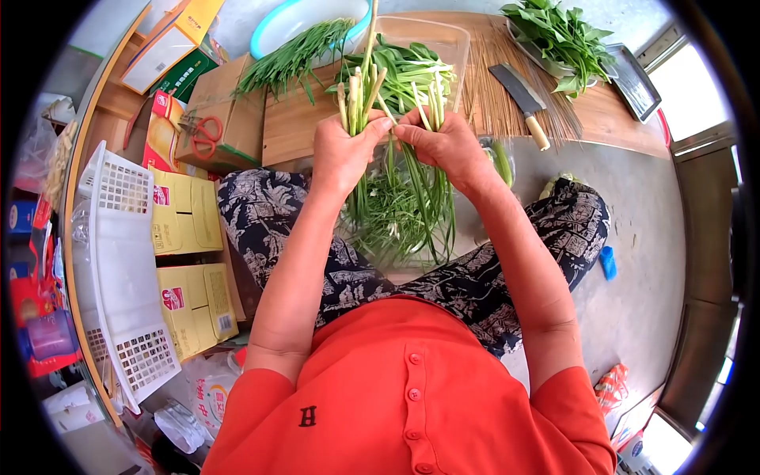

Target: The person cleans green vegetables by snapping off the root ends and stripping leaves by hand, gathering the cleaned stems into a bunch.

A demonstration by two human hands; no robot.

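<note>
My left hand (pixel 348 150) is closed around a bunch of thick, pale green stalks (pixel 362 99), cut ends pointing up. My right hand (pixel 445 146) grips thinner scallion-like greens (pixel 427 182), whose white ends stick up above the fingers while long leaves hang below. Thumbs and fingertips of both hands nearly meet between the two bunches. Beneath them, between the knees, lies a heap of loose thin greens (pixel 392 218); its container is mostly hidden. Just beyond the hands, leafy greens with pale stems (pixel 408 59) rest in a clear plastic tray (pixel 459 39).
On the low wooden table (pixel 297 119) are a kitchen knife (pixel 518 91), many thin skewers (pixel 479 87), more leafy greens (pixel 562 39) and a dark tray (pixel 633 79). Chives (pixel 305 59) lean on a blue-rimmed basin (pixel 273 32). Red-handled scissors (pixel 206 134) hang at a cardboard box (pixel 229 103).
</note>
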